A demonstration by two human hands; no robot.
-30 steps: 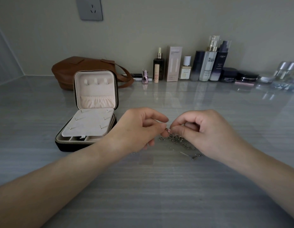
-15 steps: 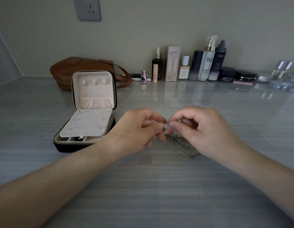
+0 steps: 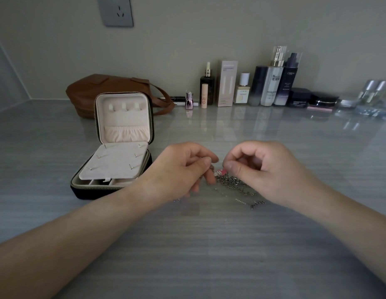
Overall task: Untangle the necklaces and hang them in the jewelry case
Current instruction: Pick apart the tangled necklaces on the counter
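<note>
A tangle of thin silver necklaces (image 3: 235,184) lies on the grey table between my hands, with a small pink and white pendant (image 3: 220,173) lifted at its top. My left hand (image 3: 183,169) pinches chain at the left side of the tangle. My right hand (image 3: 265,169) pinches chain beside the pendant and covers part of the pile. A loose chain end (image 3: 255,204) trails toward me. The black jewelry case (image 3: 114,160) stands open to the left, cream inside, its lid upright with three hooks (image 3: 124,106) and a gathered pocket. No chain hangs on them.
A brown leather bag (image 3: 101,91) sits behind the case. A row of cosmetic bottles and jars (image 3: 269,87) lines the back wall, with glass bottles (image 3: 373,96) at far right. A wall socket (image 3: 116,11) is above.
Both hands have lifted slightly and drawn a little apart, pulling the pink pendant up out of the tangle so it now shows between the fingertips.
</note>
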